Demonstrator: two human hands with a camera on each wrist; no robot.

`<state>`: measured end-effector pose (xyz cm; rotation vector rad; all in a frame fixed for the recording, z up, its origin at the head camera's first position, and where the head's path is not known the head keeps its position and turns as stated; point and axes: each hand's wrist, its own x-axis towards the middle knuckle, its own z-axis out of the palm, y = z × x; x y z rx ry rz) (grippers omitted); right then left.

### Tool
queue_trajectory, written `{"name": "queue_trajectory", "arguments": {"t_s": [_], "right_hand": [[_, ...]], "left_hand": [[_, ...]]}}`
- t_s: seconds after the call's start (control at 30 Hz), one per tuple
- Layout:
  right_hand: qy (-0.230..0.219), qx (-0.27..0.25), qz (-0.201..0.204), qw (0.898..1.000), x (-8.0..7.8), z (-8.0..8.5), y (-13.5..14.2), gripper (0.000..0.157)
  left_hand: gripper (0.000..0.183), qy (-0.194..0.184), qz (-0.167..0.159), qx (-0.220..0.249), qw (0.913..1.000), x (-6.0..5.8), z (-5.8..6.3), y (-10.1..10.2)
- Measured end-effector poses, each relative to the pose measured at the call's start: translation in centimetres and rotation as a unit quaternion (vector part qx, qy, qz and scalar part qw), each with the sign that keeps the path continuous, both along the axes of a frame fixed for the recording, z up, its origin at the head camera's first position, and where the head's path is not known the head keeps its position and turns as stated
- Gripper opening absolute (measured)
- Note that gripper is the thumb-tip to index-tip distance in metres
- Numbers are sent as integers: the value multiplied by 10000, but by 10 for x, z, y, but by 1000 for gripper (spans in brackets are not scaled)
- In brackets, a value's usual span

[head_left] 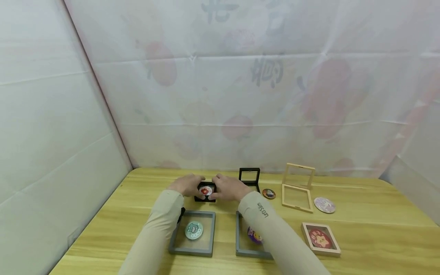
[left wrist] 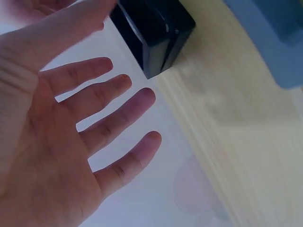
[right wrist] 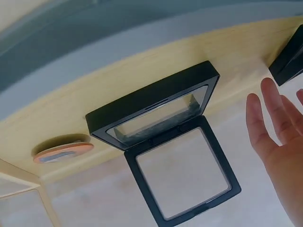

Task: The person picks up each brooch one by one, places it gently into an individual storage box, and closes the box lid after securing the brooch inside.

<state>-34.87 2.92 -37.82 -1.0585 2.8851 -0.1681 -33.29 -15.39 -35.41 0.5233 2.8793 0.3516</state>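
Observation:
A small black display frame (head_left: 205,200) stands on the wooden table, with a round red-flower badge (head_left: 206,190) in its middle. My left hand (head_left: 187,185) is at the frame's left side and my right hand (head_left: 228,188) at its right, both thumbs at its front near the badge. In the left wrist view the black frame (left wrist: 156,33) appears as two layers with a narrow gap, and four fingers extend loosely beside it. The right wrist view has my right hand (right wrist: 289,156) with nearly straight fingers by the frame's corner (right wrist: 289,59). Thumb contact is unclear.
Two grey frames (head_left: 190,252) lie nearer me, holding a teal badge (head_left: 194,230) and a purple badge (head_left: 253,234). Rightward are a hinged-open black frame (head_left: 249,169), an orange-rimmed badge (head_left: 269,193), an open wooden frame (head_left: 297,209), a lilac disc (head_left: 324,205) and a pink frame (head_left: 326,252).

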Motion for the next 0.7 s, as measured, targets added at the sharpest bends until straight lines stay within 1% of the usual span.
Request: {"name": "queue_trajectory", "arguments": {"t_s": [0.27, 0.43, 0.57, 0.7], "right_hand": [[34, 71, 50, 10000, -1, 6, 5, 57], [19, 6, 48, 10000, -3, 6, 9, 53], [-81, -204, -4, 9998, -4, 6, 16, 45], [-52, -334, 43, 9994, -6, 4, 23, 37]], "left_hand": [[56, -10, -152, 124, 9998, -2, 6, 3], [56, 58, -226, 146, 9996, -2, 7, 6], [54, 183, -319, 158, 9992, -1, 6, 9], [49, 308, -407, 147, 9986, -1, 4, 11]]}}
